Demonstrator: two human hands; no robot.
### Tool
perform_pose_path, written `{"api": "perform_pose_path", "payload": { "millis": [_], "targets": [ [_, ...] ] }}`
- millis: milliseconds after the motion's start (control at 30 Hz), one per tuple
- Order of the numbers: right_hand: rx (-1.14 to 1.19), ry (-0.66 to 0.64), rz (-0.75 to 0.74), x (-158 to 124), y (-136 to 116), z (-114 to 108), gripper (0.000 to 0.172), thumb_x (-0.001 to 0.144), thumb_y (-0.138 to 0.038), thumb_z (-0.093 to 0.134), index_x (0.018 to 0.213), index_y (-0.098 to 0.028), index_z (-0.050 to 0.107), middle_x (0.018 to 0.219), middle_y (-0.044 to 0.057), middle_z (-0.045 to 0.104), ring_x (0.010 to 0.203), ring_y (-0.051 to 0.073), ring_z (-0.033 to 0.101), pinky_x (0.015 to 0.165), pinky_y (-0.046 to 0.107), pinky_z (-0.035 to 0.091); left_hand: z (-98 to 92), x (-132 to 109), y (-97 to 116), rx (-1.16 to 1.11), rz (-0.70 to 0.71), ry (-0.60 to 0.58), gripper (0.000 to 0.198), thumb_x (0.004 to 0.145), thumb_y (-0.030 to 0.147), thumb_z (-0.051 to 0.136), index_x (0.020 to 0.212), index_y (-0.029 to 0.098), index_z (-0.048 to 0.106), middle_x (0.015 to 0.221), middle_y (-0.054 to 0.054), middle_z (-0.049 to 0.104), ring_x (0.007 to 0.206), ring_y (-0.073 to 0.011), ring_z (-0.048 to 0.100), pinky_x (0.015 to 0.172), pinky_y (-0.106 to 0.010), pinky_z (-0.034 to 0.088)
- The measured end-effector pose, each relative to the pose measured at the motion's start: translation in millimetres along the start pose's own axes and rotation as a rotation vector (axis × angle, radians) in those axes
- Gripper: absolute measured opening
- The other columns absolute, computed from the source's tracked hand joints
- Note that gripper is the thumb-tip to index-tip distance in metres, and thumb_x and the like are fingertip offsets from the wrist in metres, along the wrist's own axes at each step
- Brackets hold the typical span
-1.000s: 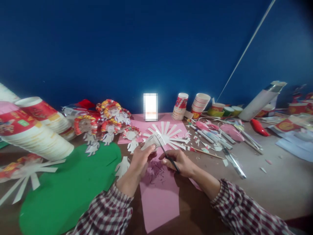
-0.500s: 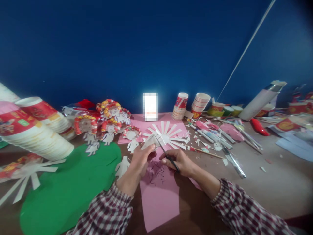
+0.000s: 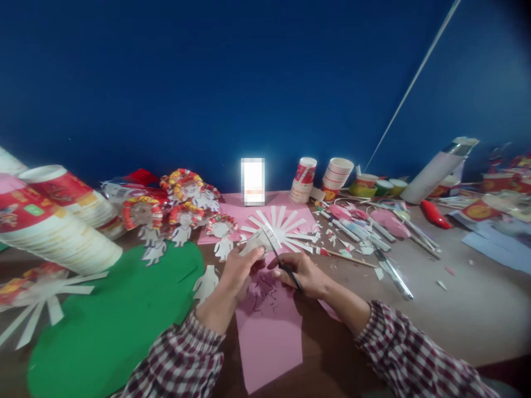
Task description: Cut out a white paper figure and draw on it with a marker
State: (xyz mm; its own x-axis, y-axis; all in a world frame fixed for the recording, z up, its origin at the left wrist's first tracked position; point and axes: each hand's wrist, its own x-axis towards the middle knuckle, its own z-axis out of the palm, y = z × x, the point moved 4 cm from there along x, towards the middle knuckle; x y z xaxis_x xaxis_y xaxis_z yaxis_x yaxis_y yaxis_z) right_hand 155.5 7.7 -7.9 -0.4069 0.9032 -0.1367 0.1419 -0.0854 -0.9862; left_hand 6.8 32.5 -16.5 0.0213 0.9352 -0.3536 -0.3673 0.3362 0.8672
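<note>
My left hand (image 3: 237, 271) pinches a small white paper piece (image 3: 258, 241) above the table. My right hand (image 3: 302, 274) is closed round a pair of dark scissors (image 3: 282, 261), whose blades reach up to the paper piece. Below both hands lies a pink sheet (image 3: 269, 329) dotted with tiny dark snippets. Just beyond the hands a white cup cut into spread strips (image 3: 282, 228) rests on another pink sheet. A white paper figure cut-out (image 3: 206, 283) lies left of my left wrist.
A green round sheet (image 3: 108, 320) covers the near left. Stacks of red-printed paper cups (image 3: 53, 221) lie on their sides at far left; more cups (image 3: 338, 177) stand at the back. Finished doll figures (image 3: 182, 207), pens, sticks and scraps (image 3: 365, 232) litter the middle and right.
The view has shifted slightly; both hands keep the same grip on the paper piece and scissors, with almost no movement.
</note>
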Motion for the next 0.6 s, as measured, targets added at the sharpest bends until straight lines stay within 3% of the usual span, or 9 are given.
{"api": "perform_pose_path", "payload": {
  "millis": [133,300,600],
  "targets": [
    [0.002,0.000,0.010,0.6,1.5,0.3,0.044,0.071,-0.047,0.075,0.094,-0.011,0.068,0.053,-0.004,0.048,0.044,0.007,0.043,0.040,0.017,0.037,1.4,-0.6,1.2,-0.013,0.010,-0.008,0.032,0.057,0.026,0.077,0.080,0.015,0.058,0.062,0.000,0.060,0.053,-0.0120,0.055,0.054,-0.026,0.044],
    [0.005,0.004,0.015,0.3,2.1,0.9,0.045,0.071,-0.048,0.074,0.096,-0.011,0.068,0.053,-0.004,0.049,0.044,0.007,0.044,0.039,0.018,0.038,0.1,-1.1,1.3,0.005,-0.027,0.046,0.035,0.056,0.026,0.077,0.083,0.015,0.059,0.061,0.000,0.061,0.052,-0.0135,0.056,0.051,-0.027,0.045],
    [0.005,0.006,0.007,0.2,1.5,1.5,0.042,0.072,-0.047,0.074,0.092,-0.011,0.068,0.053,-0.005,0.048,0.043,0.007,0.043,0.039,0.018,0.039,-0.9,-0.7,1.4,0.019,-0.027,0.036,0.035,0.057,0.028,0.078,0.082,0.016,0.057,0.057,0.002,0.059,0.050,-0.0126,0.055,0.048,-0.025,0.043]
  ]
}}
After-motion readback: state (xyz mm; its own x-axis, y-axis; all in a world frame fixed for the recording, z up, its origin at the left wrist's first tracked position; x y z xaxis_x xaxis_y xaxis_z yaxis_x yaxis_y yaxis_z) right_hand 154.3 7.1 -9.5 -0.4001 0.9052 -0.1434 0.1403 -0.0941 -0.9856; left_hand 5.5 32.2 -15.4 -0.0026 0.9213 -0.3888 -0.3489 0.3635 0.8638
